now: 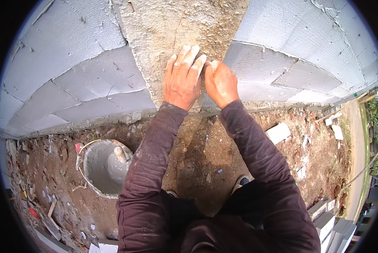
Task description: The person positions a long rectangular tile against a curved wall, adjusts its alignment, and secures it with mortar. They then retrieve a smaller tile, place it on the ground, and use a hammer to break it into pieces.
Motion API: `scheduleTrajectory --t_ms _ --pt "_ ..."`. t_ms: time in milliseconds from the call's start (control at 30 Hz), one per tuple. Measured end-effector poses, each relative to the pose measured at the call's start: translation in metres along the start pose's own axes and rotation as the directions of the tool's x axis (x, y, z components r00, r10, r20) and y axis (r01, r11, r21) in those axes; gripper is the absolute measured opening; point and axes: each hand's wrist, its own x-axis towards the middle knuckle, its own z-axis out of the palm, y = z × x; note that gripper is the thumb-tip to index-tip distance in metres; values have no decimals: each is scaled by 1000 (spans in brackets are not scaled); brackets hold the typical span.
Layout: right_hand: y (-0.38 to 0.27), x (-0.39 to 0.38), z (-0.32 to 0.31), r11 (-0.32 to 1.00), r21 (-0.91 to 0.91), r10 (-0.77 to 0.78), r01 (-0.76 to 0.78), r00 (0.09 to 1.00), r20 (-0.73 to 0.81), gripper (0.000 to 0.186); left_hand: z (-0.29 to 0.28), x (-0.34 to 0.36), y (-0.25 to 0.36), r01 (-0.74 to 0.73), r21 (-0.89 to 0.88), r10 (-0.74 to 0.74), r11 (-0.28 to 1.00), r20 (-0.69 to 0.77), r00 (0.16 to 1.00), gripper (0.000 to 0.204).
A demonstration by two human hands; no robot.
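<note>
Both my arms, in dark sleeves, reach forward to a rough beige concrete column (163,25) set between stretches of grey block wall. My left hand (182,80) lies against the column with its fingers stretched out and slightly apart, whitish dust on the fingertips. Close beside it, my right hand (221,83) is closed, thumb and fingers pressed together near the left hand's fingertips. Whatever it may grip is hidden by the fingers. Grey blocks (100,74) with pale mortar joints run to the left, and more blocks (256,63) to the right.
On the ground at left stands a round bucket (92,181) of wet grey mortar with a tool's handle (120,154) sticking out. A white block piece (278,133) lies on the soil at right. Stacked blocks (328,227) stand lower right. Debris is scattered about my feet.
</note>
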Motion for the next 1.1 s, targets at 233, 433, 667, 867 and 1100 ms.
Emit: scheduleTrajectory --t_ms 233,433,667,867,1100 --pt "-35 -3 64 287 957 409 -38 908 -87 23 -28 79 3 51 243 -179 969 546 818 27" --pt "-16 -8 76 469 875 468 115 809 -357 27 -1 101 39 -162 327 -104 931 665 740 19" --pt "-32 -40 73 685 716 443 135 702 -557 23 6 91 43 -209 328 -80 921 685 724 15" --pt "-19 -102 96 476 875 437 -84 887 -153 19 9 76 40 74 276 -240 958 639 731 17" --pt "-40 -91 99 886 437 -132 158 987 -89 18 -30 30 -20 396 -75 -293 915 550 782 26"
